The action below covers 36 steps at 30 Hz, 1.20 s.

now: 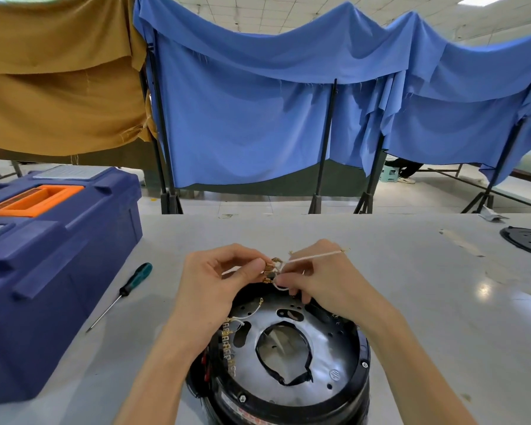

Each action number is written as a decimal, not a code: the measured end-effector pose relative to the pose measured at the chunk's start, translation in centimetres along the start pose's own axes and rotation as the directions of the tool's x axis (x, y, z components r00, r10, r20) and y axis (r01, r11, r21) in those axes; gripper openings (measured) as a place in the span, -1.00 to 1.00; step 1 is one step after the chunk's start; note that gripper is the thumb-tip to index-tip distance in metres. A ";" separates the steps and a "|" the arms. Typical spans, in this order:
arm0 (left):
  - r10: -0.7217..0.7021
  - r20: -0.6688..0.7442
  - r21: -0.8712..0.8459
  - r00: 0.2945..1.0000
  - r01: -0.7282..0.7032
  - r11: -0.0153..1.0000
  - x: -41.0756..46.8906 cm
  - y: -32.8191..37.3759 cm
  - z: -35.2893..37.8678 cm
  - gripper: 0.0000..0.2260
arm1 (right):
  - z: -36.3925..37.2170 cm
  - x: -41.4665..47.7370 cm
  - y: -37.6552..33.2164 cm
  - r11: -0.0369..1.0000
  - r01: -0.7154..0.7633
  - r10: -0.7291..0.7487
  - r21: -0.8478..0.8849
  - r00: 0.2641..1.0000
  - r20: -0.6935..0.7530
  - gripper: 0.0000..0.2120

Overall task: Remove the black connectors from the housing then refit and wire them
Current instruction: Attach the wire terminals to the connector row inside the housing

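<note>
the housing (362, 363) stands upside down at the near edge of the table (442, 302), near its middle, with its metal plate (328, 348) facing up. one black connector (269, 273) is out of the housing and held in the air just above the housing's far rim.

hand state:
- left hand (215, 280): thumb and forefinger pinch the connector from the left side; the other fingers are curled in under the palm.
- right hand (322, 277): fingertips are bunched together on the white wire (313, 256) just beside the connector. whether they also touch the connector body cannot be told.

key relation: the connector sits between the two sets of fingertips, with the left hand carrying it. its brass tabs show on the side facing the right hand. the wire's long axis runs from the connector away to the right, over the back of the right hand, with its free end past the knuckles. the right hand is the nearer one to the wire end at the connector.

judgement: wiring step in progress; the connector is not yet refitted. a row of brass terminals (227, 342) remains on the housing's left side.

a screwdriver (126, 289) lies left of the hands, beside a blue toolbox (59, 271) at the left edge.
</note>
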<state>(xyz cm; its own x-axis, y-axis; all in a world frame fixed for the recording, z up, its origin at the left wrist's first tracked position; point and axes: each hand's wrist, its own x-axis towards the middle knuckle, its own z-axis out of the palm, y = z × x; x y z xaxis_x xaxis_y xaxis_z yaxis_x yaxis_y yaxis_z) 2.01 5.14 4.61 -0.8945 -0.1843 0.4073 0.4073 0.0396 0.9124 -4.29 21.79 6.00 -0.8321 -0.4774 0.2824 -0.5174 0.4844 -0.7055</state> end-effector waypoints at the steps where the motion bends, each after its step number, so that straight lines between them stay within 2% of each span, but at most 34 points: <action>1: 0.000 -0.010 0.013 1.000 0.000 1.000 0.0 -0.1 0.0 -0.86 | 0.1 0.1 0.1 1.000 -0.004 0.004 -0.028 1.000 0.001 -0.90; 3: -0.011 -0.011 0.000 1.000 0.011 1.000 0.0 -0.1 0.1 -0.90 | 0.3 0.1 0.3 0.997 -0.010 0.009 -0.073 1.000 -0.023 -0.90; 5: -0.050 -0.009 -0.044 0.999 0.050 0.998 -0.1 -0.1 0.3 -0.90 | 0.5 0.3 0.3 0.996 -0.021 0.011 -0.089 0.994 -0.109 -0.91; 9: -0.207 -0.058 -0.018 0.977 0.206 0.978 0.0 -0.3 0.4 -0.69 | 0.8 0.6 0.5 0.994 0.016 -0.048 -0.105 0.950 -0.310 -0.88; 11: -0.333 -0.016 -0.090 0.943 0.330 0.940 0.0 -0.3 0.4 -0.56 | 1.2 0.5 0.6 0.961 0.086 -0.183 -0.262 0.911 -0.370 -0.90; 13: -0.414 0.035 -0.225 0.909 0.411 0.883 0.0 -0.2 0.5 -0.51 | 1.7 0.5 0.5 0.896 0.170 -0.355 -0.411 0.829 -0.432 -0.89; 17: -0.466 0.085 -0.404 0.880 0.458 0.792 -0.1 -0.1 0.5 -0.62 | 2.6 0.8 0.6 0.769 0.288 -0.610 -0.571 0.598 -0.520 -0.86; 19: -0.467 0.083 -0.429 0.880 0.455 0.780 -0.1 -0.1 0.3 -0.61 | 2.9 1.0 0.6 0.744 0.331 -0.651 -0.580 0.554 -0.519 -0.84; 20: -0.466 0.068 -0.418 0.882 0.449 0.790 -0.1 -0.1 0.1 -0.62 | 3.0 1.0 0.7 0.747 0.332 -0.647 -0.576 0.561 -0.516 -0.84; 21: -0.460 0.047 -0.390 0.887 0.440 0.809 0.0 -0.2 0.0 -0.64 | 3.0 1.0 0.6 0.774 0.319 -0.611 -0.547 0.602 -0.514 -0.84; 22: -0.447 0.024 -0.349 0.894 0.426 0.835 0.0 -0.2 -0.1 -0.68 | 2.8 0.8 0.6 0.826 0.312 -0.540 -0.470 0.677 -0.500 -0.84; 24: -0.400 -0.008 -0.251 0.916 0.386 0.888 0.0 -0.2 -0.2 -0.75 | 1.6 0.6 0.3 0.958 0.233 -0.282 -0.167 0.870 -0.405 -0.87; 25: -0.376 -0.019 -0.209 0.927 0.364 0.908 -0.1 -0.3 -0.2 -0.79 | 0.9 0.5 0.4 0.986 0.166 -0.166 -0.030 0.925 -0.341 -0.87; 26: -0.353 -0.030 -0.170 0.935 0.343 0.924 -0.1 -0.3 -0.2 -0.83 | 0.2 0.3 0.3 0.990 0.130 -0.111 0.045 0.949 -0.295 -0.87; 28: -0.310 -0.056 -0.084 0.949 0.305 0.949 -0.1 -0.5 0.0 -0.89 | -1.0 -0.2 0.2 0.990 0.132 -0.113 0.057 0.961 -0.252 -0.90; 30: -0.266 -0.087 0.039 0.960 0.270 0.962 -0.1 -0.7 0.3 -0.90 | -1.5 -0.4 -0.1 0.992 0.121 -0.126 -0.040 0.968 -0.215 -0.91; 33: -0.208 -0.084 0.139 0.974 0.218 0.966 -0.3 -0.7 1.0 -0.88 | -1.2 -0.4 -0.5 0.975 0.119 -0.136 -0.185 0.987 -0.083 -0.78; 36: -0.154 -0.096 0.217 0.983 0.171 0.961 -0.3 -0.6 1.5 -0.84 | -0.5 -0.4 -0.9 0.974 0.176 -0.174 -0.142 0.984 0.023 -0.84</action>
<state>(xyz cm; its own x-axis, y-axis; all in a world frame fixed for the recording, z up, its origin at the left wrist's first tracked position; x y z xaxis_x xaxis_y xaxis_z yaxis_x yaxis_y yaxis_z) 1.71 6.64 3.98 -0.9247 -0.2814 0.2566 0.1983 0.2192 0.9553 -3.57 21.89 6.86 -0.7245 -0.5710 0.3861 -0.6785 0.4920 -0.5456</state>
